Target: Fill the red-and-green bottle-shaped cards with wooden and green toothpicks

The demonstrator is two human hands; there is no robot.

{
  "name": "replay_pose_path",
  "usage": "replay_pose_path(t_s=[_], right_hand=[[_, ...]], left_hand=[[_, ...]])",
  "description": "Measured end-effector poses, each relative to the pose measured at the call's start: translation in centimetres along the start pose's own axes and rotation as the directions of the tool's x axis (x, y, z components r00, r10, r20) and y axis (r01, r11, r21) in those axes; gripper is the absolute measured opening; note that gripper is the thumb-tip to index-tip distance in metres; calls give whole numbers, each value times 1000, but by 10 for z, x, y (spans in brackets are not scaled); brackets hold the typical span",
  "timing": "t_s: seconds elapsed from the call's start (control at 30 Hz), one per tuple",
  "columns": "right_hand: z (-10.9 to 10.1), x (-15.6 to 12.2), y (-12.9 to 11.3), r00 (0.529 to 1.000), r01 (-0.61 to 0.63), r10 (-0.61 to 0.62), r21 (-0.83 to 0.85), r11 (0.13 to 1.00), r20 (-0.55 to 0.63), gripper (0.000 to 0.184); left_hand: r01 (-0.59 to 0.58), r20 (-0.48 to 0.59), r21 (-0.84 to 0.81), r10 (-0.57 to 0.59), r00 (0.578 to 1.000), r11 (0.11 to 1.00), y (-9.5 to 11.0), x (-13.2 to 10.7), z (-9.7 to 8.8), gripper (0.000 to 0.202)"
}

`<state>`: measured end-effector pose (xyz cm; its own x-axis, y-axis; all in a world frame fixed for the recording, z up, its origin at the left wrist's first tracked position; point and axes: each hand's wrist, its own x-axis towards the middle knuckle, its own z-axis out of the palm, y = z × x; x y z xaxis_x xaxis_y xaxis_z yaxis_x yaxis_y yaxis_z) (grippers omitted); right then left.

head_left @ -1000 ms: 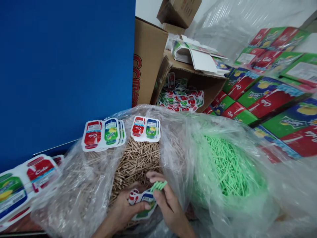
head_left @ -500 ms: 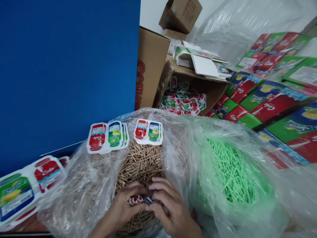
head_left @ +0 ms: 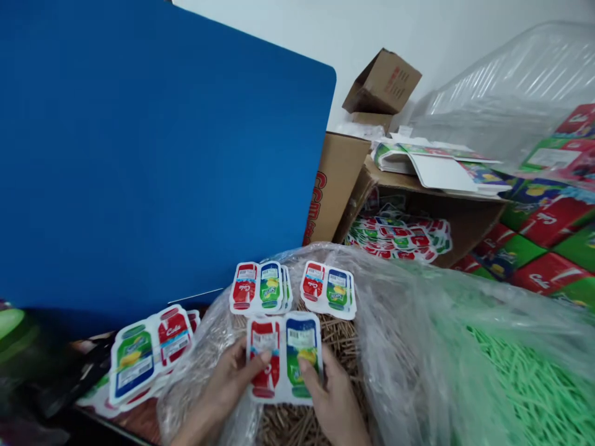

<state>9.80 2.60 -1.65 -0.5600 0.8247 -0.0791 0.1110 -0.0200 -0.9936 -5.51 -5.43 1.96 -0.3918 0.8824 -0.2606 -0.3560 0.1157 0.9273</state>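
Note:
A white twin-pouch packet [head_left: 283,356], one half printed with a red cola can and the other with a blue-green can, is held flat and facing me. My left hand [head_left: 227,387] pinches its red side with the thumb on top. My right hand [head_left: 332,399] grips its blue-green side the same way. The packet hovers over a clear plastic bag of tan wooden sticks [head_left: 297,424]. Two small stacks of the same packets [head_left: 260,287] [head_left: 329,289] lie just beyond it on the sticks.
A blue board [head_left: 153,155] stands at the left, more packets [head_left: 149,353] piled below it. A clear bag of green sticks [head_left: 534,384] fills the right. Behind are open cardboard boxes [head_left: 404,223] of packets and rows of red-green printed cartons [head_left: 548,254].
Both hands lifted from the sticks, where they were closed around the packet, and now hold it up flat. The green sticks seen in my right fingers are out of sight. The camera tilted up.

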Motion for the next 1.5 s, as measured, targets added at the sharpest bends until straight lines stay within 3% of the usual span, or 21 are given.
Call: replay_pose_path(t_s=[0.1,0.17,0.3,0.47,0.63,0.77,0.83,0.9,0.97,1.07,1.23,1.37,1.5], right_hand=[[12,32,-28,994,46,-46,0,999,99,30],[22,55,-42,990,134,-127,-118,984,65,24],[41,102,-57,988,150,-150,-322,935,26,23],[57,135,-64,987,104,-152,-501,859,-57,40],[69,137,-61,977,80,-189,-659,748,-95,45],[67,122,-57,947,163,-310,-705,690,-84,47],[61,106,-50,928,208,-365,-714,669,-73,46],[54,83,-39,902,270,-429,-702,659,-56,37],[47,55,-22,845,389,-533,-637,665,-39,24],[39,13,7,812,463,-581,-547,697,-53,22],[21,-35,49,764,482,-619,-477,735,-181,19],[-8,-63,61,757,425,-577,-440,791,-307,19],[-43,-88,59,820,316,-466,-418,852,-331,24]], left_hand=[[-55,-71,79,60,996,995,31,11,-18,36],[-133,-63,177,146,987,975,48,24,-31,36],[-193,-86,347,236,968,918,72,59,-53,43],[-186,-130,556,305,943,810,76,105,-69,39],[-93,-172,836,419,892,541,65,121,-72,23],[-81,-98,949,530,842,304,61,116,-55,43],[-114,-22,972,560,828,206,60,113,-40,44],[-181,85,975,543,835,126,58,113,-19,36],[-256,186,963,482,856,82,54,120,6,28],[-276,224,957,376,899,88,47,142,47,28],[-133,97,981,235,967,141,36,187,98,29],[-66,22,980,229,973,187,33,199,108,28],[-112,38,966,301,953,235,38,192,102,25]])
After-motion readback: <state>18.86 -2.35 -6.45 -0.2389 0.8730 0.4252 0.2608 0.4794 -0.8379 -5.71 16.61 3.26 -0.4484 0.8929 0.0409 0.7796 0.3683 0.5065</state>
